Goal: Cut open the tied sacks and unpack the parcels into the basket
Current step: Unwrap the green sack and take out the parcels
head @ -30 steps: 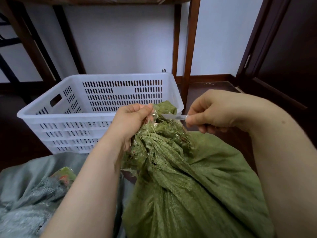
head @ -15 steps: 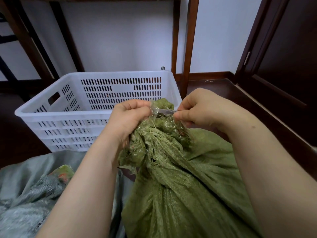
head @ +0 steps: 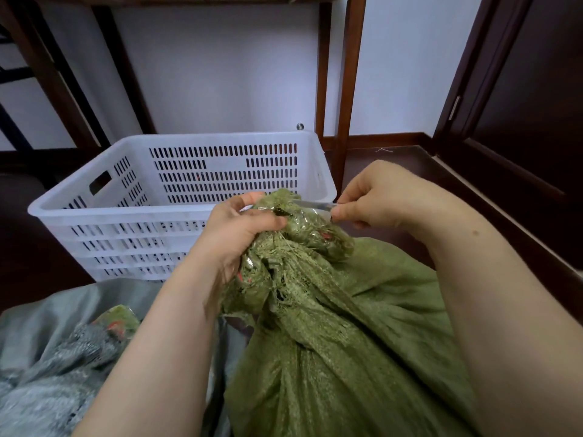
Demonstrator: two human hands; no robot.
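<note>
Your left hand (head: 239,228) clenched the bunched neck (head: 293,228) of the green woven sack (head: 362,342), fingers curled round it just under the tie. Your right hand (head: 388,197) pinched a thin blade (head: 312,205) between thumb and forefinger.

Half a second earlier those fingertips had closed up against the knot. They now stood drawn back to the right, with more blade bared between your hands and its tip at the taped tie.

Judgement: one sawing stroke completed, tie not parted, sack unopened. The white basket (head: 176,212) stood just beyond your knuckles. A grey sack (head: 47,357) lay beside your left forearm.
</note>
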